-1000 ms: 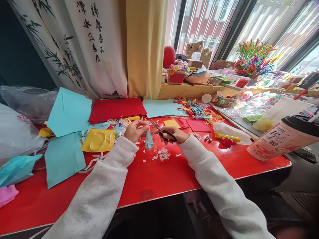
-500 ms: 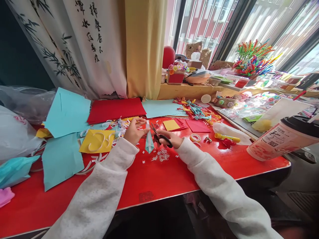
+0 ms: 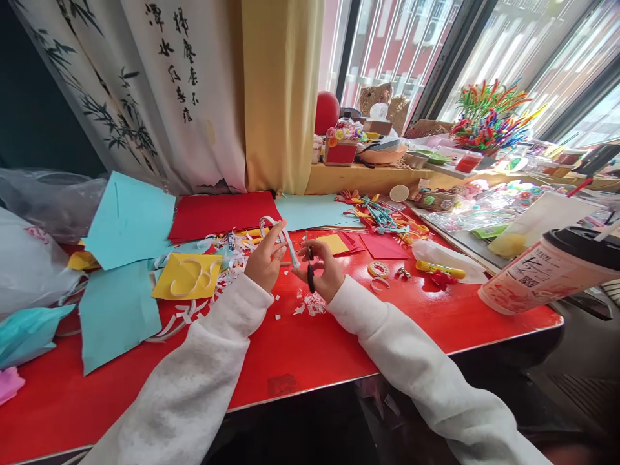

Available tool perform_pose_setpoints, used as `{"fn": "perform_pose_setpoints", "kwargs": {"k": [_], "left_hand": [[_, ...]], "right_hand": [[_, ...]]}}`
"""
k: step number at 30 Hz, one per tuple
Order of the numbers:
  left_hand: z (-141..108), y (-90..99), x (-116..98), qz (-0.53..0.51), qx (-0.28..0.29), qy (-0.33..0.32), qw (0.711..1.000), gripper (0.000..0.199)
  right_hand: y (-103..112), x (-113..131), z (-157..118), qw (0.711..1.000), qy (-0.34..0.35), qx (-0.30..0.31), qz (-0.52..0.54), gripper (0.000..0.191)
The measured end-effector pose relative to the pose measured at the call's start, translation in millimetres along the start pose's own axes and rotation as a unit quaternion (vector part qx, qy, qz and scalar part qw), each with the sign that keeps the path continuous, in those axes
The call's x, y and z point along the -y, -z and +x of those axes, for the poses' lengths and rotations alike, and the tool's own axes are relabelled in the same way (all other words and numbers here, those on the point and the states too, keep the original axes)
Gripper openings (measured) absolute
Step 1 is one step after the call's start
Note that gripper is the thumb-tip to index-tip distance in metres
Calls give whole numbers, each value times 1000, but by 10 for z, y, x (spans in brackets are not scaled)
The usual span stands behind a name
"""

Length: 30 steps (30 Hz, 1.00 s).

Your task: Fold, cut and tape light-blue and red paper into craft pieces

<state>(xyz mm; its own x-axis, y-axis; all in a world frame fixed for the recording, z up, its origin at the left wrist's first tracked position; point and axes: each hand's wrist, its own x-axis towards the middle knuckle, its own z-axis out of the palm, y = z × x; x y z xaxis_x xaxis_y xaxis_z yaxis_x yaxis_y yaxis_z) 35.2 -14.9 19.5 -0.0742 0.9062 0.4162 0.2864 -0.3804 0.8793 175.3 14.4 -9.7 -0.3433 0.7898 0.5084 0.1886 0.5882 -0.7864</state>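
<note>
My left hand (image 3: pixel 265 261) is closed on a narrow white strip (image 3: pixel 289 248), which curls in a loop above the fingers and slants down to the right. The strip's lower end reaches close to my right hand (image 3: pixel 327 270). In that hand is a pair of scissors (image 3: pixel 310 279) with black handles, standing upright between curled fingers. Most of the blades are hidden. Under the hands, small white paper scraps (image 3: pixel 314 305) lie heaped on the red table (image 3: pixel 310 352).
Light-blue sheets (image 3: pixel 119 310) and a yellow square (image 3: pixel 188 276) lie to the left, with red sheets (image 3: pixel 223 213) behind. On the right are a tape roll (image 3: pixel 378 269), a yellow glue tube (image 3: pixel 440 268) and a tall drink cup (image 3: pixel 547 271) near the edge.
The scissors have turned upright in my right hand, away from the strip. The folded light-blue piece below my left hand no longer shows, and the white strip now curls up over that hand.
</note>
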Motion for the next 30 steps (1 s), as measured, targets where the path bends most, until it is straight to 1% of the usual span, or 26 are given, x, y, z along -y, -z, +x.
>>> {"fn": "perform_pose_setpoints", "kwargs": {"k": [1, 3, 5, 7, 9, 10, 12, 14, 15, 16, 18, 20, 23, 25, 28, 30], "left_hand": [[-12, -27, -8, -23, 8, 10, 1000, 49], [-26, -67, -9, -63, 14, 26, 998, 52], [-30, -86, 11, -92, 21, 34, 995, 53], [-27, -87, 44, -103, 32, 36, 993, 55], [-16, -70, 82, -89, 41, 33, 995, 55], [-8, -56, 100, -69, 41, 31, 996, 53], [13, -15, 128, 2, 28, 22, 999, 43], [32, 33, 136, 114, -1, 1, 993, 32], [39, 56, 131, 170, -17, -16, 985, 29], [43, 76, 121, 218, -28, -36, 975, 27], [42, 105, 90, 281, -44, -74, 956, 27], [38, 127, 54, 320, -66, -79, 942, 26], [49, 196, 9, 369, -118, -34, 921, 25], [77, 289, -16, 367, -133, -2, 921, 24], [129, 458, -54, 293, -106, 86, 946, 23], [147, 526, -80, 208, -51, 144, 966, 19]], "right_hand": [[-24, -15, -9, 998, 32, -23, -46, 50], [-43, -56, -8, 984, 93, -51, -144, 48], [-27, -101, 8, 963, 141, -42, -227, 43], [5, -132, 25, 951, 152, -27, -270, 41], [37, -139, 36, 954, 127, -23, -270, 40], [52, -132, 40, 962, 107, -25, -252, 38], [82, -104, 50, 982, 57, -22, -179, 36], [114, -64, 64, 998, 3, 10, -66, 35], [131, -43, 72, 999, -22, 39, -3, 35], [148, -24, 80, 995, -44, 73, 57, 35], [177, 7, 96, 975, -75, 137, 157, 38], [200, 23, 109, 954, -97, 179, 221, 40], [222, 20, 124, 932, -120, 208, 270, 42], [232, 9, 129, 923, -124, 216, 293, 42], [234, -9, 128, 916, -118, 217, 316, 42], [226, -17, 127, 918, -122, 195, 324, 42]]}}
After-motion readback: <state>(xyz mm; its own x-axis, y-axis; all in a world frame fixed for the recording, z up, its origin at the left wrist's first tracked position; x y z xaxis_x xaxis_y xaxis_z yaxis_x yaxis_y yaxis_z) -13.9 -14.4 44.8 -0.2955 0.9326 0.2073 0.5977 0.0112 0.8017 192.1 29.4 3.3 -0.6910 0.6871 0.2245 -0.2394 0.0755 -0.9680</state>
